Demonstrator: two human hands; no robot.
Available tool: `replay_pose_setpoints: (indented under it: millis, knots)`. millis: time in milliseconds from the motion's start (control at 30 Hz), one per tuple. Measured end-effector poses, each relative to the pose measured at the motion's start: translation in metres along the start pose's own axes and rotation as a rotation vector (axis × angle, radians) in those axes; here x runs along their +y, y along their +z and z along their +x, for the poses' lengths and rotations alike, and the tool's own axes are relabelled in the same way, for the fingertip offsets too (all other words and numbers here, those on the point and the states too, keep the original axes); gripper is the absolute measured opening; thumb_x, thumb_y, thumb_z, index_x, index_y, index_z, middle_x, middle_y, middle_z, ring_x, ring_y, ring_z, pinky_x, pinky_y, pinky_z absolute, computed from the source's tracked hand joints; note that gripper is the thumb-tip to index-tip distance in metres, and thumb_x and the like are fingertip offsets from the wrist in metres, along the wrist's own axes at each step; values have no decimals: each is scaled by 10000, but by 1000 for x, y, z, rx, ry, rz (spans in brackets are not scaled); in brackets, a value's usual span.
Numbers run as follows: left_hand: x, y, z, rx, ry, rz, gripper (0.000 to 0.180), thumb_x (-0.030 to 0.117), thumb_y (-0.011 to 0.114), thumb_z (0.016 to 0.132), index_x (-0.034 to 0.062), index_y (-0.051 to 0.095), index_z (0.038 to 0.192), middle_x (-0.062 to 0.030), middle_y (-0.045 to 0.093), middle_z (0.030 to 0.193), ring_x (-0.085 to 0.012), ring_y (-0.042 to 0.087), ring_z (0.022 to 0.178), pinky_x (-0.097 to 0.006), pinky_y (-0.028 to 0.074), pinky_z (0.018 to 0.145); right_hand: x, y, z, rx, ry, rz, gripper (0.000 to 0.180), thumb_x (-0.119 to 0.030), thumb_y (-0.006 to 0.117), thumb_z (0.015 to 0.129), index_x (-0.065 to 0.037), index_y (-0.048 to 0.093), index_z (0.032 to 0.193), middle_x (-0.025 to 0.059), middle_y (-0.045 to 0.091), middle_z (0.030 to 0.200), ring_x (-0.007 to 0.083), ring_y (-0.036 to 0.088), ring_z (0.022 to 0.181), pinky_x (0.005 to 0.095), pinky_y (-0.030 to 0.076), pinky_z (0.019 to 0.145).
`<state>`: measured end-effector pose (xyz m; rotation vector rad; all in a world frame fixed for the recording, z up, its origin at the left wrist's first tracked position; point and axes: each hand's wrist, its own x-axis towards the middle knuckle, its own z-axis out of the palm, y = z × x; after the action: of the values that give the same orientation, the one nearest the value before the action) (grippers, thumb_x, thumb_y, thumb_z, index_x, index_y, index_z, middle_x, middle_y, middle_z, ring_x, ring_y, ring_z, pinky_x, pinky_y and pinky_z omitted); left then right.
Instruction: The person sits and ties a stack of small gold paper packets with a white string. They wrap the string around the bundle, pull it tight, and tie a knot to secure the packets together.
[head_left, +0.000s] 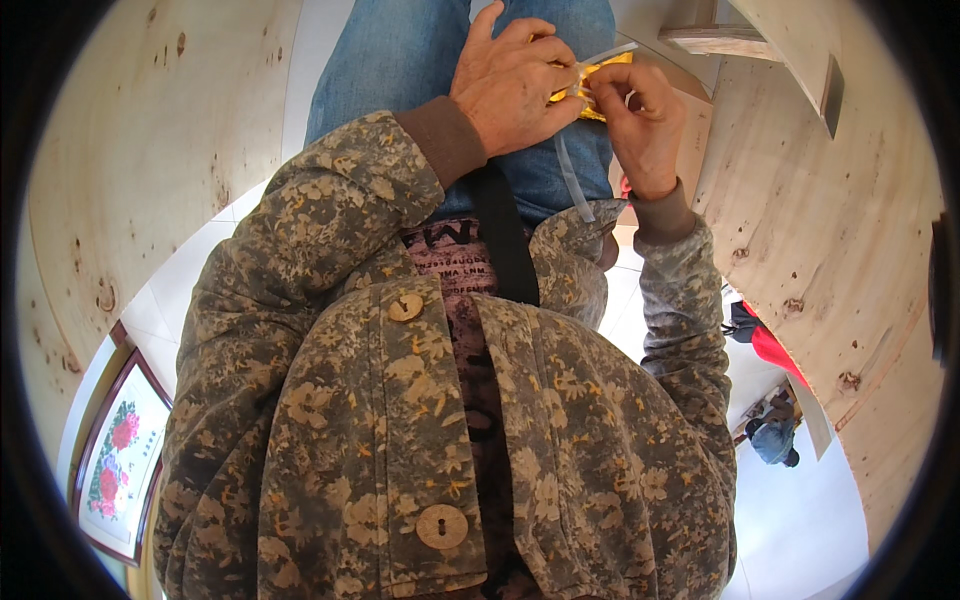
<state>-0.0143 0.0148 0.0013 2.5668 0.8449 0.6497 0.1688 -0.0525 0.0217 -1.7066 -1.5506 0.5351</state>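
The two hands were working close together above the legs in blue jeans (365, 85). Between them was a small yellow piece (594, 112), shiny and partly covered by the fingers. The left hand (518, 82) had its thumb and bent fingers closed on the left side of this piece, with the back of the hand turned upward. The right hand (642, 115) was pinching the right part of it with thumb and forefinger; whether a clear strip (570, 172) was also in this pinch, I could not tell. One end of the strip stuck out above the fingers, and a longer tail hung below them, toward the camouflage jacket (380, 440).

In my judgement, the main danger was the small grip: if the fingertips slid on the shiny surface, the yellow piece could drop onto the legs just under the hands, or toward the cardboard box (692, 130) beyond the right hand. The loose tail was another weak point, because it could catch on the right cuff (665, 212) or twist. Pulling unevenly with the two hands could also crease the piece.
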Motion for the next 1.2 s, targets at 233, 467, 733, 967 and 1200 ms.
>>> replay_pose_setpoints:
  millis: [233,467,733,967,1200]
  knots:
    - [-1,0,0,22,5,8,243,351,696,871,153,778,986,21,683,1120,-235,516,1248,-578,205,1142,-12,-7,-17,0,-272,-204,236,-12,742,785,-68,737,1014,96,721,974,302,641,1013,372,518,853]
    - [-2,-1,1,13,7,-3,245,353,692,877,149,778,981,23,686,1117,-236,520,1246,-577,209,1140,-10,0,-29,11,-262,-194,258,17,734,785,-35,718,1037,111,719,1120,322,610,1173,392,501,970]
    - [0,-1,1,2,1,1,246,354,685,878,155,778,989,26,686,1119,-237,518,1254,-569,205,1138,-5,2,-28,52,-307,-190,191,19,745,758,-36,698,936,117,696,1140,322,620,1141,395,505,954]
    - [-1,-2,1,0,3,1,223,327,666,886,159,776,984,29,686,1127,-237,516,1259,-569,197,1142,-11,10,-27,133,-267,-114,192,18,766,728,-41,661,878,123,656,1090,332,613,1053,402,501,903]
    - [0,-1,0,13,-13,-20,225,317,646,892,150,774,970,29,688,1127,-230,516,1262,-567,195,1143,-22,15,-32,226,-237,-253,203,2,765,742,-60,649,897,107,651,1005,307,601,942,396,472,836]
